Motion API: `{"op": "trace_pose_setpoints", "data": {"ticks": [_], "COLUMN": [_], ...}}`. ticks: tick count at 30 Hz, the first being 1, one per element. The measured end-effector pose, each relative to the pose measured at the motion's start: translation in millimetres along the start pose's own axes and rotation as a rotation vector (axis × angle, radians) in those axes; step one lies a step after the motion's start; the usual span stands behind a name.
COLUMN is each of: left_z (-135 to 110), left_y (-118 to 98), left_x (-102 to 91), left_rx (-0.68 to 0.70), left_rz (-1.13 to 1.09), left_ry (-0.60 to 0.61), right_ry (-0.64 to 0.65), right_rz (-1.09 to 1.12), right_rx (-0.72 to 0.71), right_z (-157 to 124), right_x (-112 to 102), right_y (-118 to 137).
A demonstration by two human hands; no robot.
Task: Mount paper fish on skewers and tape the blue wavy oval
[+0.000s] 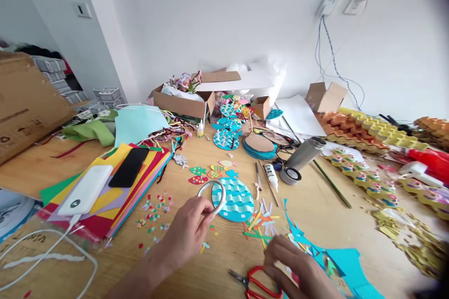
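Note:
My left hand point(187, 233) pinches a white roll of tape point(212, 195) and holds it just over the left edge of a blue wavy paper disc point(236, 201) on the wooden table point(315, 215). My right hand point(296, 266) is low at the front, fingers curled over the red-handled scissors point(254, 284) and blue paper scraps point(345, 264); what those fingers grip is hidden. Small paper fish point(212, 173) lie just beyond the disc. Coloured paper strips point(261, 222) are scattered between my hands.
A stack of coloured sheets point(105, 191) at left carries a white power bank point(86, 190) and a black phone point(128, 167). Cardboard boxes point(184, 102), more blue discs point(227, 136), a glue bottle point(271, 175), a steel flask point(303, 154) and orange-yellow paper garlands point(368, 131) crowd the back and right.

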State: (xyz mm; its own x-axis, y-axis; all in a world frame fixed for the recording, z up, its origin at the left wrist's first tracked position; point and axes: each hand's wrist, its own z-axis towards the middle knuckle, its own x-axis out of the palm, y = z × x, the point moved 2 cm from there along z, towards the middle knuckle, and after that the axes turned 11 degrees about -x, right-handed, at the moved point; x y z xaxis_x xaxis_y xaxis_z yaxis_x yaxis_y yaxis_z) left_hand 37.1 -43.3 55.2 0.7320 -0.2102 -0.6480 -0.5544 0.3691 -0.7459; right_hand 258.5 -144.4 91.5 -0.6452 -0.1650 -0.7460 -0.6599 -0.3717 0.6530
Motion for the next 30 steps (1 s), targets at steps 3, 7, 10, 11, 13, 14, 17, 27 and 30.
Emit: {"op": "trace_pose_setpoints", "data": {"ticks": [3,7,10,11,13,14,17,27,30], "left_z": [-4.8,-10.4,-12.9,-13.1,-12.3,-11.3,-7.2,-1.4,-0.2], "left_y": [-3.4,-5.7,-4.7,-3.8,-1.6,-0.4,2.4,-3.2,-5.5], "left_x": [-0.4,-0.8,0.2,0.8,2.3,3.1,6.1,4.3,3.1], "left_rx": [0.034,0.03,0.012,0.003,-0.021,-0.038,-0.093,-0.187,-0.195], "left_rz": [0.033,0.046,0.041,0.041,0.044,0.043,-0.012,-0.176,-0.265], "left_ry": [-0.012,0.005,0.015,0.02,0.027,0.031,0.056,-0.021,-0.04], "right_ry": [-0.215,-0.351,-0.341,-0.336,-0.331,-0.332,-0.37,-0.484,-0.434], "right_rz": [0.043,0.152,0.182,0.177,0.152,0.134,0.041,-0.186,-0.214], "right_rx": [0.01,0.026,0.027,0.027,0.01,-0.008,-0.087,-0.231,-0.193], "right_z": [34.4,68.5,81.2,82.8,83.1,82.4,79.2,67.0,49.4], "right_x": [8.5,27.5,34.3,35.5,37.5,38.6,41.5,33.5,33.3], "right_y": [2.4,-2.4,-3.5,-3.5,-2.9,-2.2,2.0,11.8,3.6]}}
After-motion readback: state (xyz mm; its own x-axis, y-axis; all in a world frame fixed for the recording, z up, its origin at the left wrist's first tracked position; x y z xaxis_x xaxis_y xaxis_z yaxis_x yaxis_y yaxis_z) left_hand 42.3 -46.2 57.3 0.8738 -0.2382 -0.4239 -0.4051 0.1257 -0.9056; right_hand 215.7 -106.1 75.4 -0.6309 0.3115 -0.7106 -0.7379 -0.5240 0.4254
